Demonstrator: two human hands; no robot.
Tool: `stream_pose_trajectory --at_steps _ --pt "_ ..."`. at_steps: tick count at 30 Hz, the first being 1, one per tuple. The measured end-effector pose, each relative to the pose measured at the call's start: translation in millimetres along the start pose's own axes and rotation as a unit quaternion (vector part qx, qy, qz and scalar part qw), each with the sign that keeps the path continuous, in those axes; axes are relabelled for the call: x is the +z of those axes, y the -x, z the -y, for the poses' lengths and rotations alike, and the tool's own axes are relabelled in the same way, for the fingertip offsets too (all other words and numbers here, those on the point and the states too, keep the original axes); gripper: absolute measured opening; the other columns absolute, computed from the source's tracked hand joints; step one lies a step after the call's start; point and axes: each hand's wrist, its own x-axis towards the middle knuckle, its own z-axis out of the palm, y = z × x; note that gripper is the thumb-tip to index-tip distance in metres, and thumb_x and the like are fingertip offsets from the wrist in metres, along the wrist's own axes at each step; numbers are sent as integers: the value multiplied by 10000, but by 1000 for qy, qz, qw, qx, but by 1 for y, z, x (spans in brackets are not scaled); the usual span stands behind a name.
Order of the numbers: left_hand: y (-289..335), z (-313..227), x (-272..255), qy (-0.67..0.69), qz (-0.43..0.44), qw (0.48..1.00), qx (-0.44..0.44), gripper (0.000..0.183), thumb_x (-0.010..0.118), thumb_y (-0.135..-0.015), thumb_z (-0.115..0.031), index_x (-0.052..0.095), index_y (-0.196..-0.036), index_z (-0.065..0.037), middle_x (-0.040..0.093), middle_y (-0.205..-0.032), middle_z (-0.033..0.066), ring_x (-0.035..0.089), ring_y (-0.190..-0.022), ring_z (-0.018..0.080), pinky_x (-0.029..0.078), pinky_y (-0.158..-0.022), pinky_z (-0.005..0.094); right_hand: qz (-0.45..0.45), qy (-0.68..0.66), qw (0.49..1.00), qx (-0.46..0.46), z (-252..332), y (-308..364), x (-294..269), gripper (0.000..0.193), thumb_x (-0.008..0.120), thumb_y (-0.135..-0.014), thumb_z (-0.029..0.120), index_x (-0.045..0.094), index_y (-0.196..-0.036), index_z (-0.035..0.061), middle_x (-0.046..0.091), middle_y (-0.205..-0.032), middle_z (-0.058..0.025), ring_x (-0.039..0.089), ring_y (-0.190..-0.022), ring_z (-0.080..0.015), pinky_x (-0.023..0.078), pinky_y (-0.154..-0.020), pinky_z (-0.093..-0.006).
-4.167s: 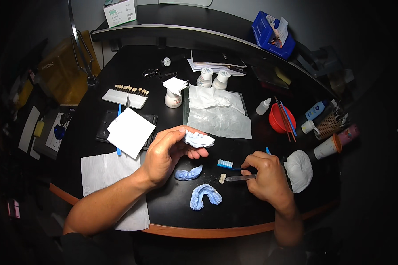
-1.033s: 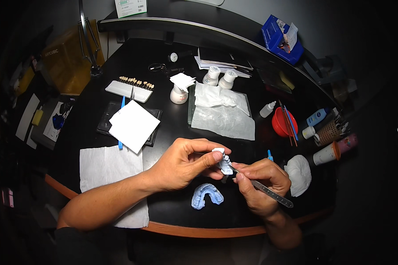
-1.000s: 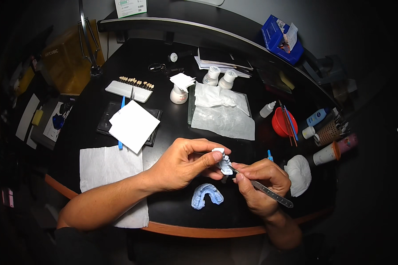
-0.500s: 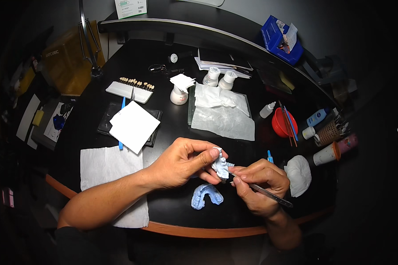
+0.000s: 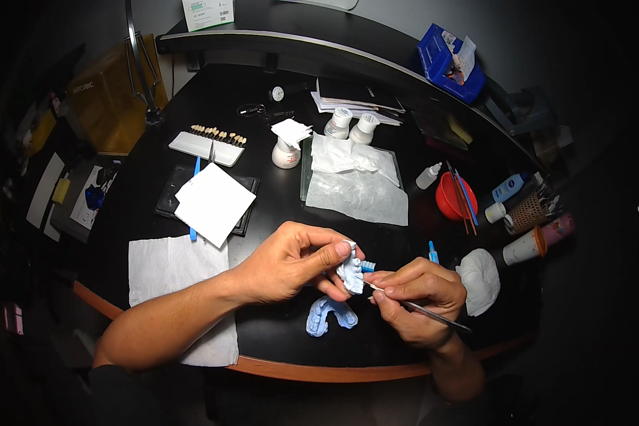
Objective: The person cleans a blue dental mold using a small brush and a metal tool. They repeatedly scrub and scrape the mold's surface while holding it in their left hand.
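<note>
My left hand [image 5: 287, 261] is closed around a pale blue dental model [image 5: 350, 273], thumb on its near side and fingers behind. The model is tilted, with its row of teeth toward the right. A small bright blue ribbed piece [image 5: 368, 267] shows just beyond its right edge. In a pen grip, my right hand [image 5: 422, 291] holds a thin metal dental carver [image 5: 433, 315]. The carver's tip is at the model's lower right edge; whether it touches cannot be made out. Below the hands, a blue horseshoe-shaped dental arch [image 5: 319, 321] lies on the black table.
A white cloth [image 5: 170, 270] lies at left, near a white paper pad [image 5: 216, 202] and a tooth shade guide [image 5: 209, 145]. Paper sheets [image 5: 358, 192] and white bottles [image 5: 286, 155] stand ahead. At right are a red bowl [image 5: 450, 202], crumpled tissue [image 5: 478, 284] and cups [image 5: 522, 252].
The dental model has turned in my left hand, bringing the blue ribbed piece into view. The carver has rolled slightly in my right hand, its handle showing narrower.
</note>
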Motion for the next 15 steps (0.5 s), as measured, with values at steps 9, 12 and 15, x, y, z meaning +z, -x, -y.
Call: stream_pose_trajectory --at_steps 9,12,15 --pt "1 -3 2 -2 -1 1000 3 392 562 -1127 -252 694 -1214 107 681 -1066 143 762 -891 206 699 -768 311 15 -7 1000 -11 0 -2 -2 187 801 -786 -162 721 -880 -21 744 -881 -164 809 -907 -287 693 -846 -370" --pt "2 -5 2 -1 1 1000 0 388 564 -1126 -248 699 -1209 106 673 -1072 142 764 -892 212 701 -767 313 21 -12 1000 -14 -1 -2 -3 188 800 -785 -163 720 -882 -23 742 -882 -165 809 -916 -290 692 -848 -369" --pt "2 -6 3 -3 1 1000 1 387 565 -1125 -247 702 -1205 106 662 -1051 132 760 -888 211 703 -765 312 29 -10 999 -18 0 -1 -4 189 797 -784 -165 720 -884 -24 741 -884 -165 809 -920 -292 692 -850 -368"
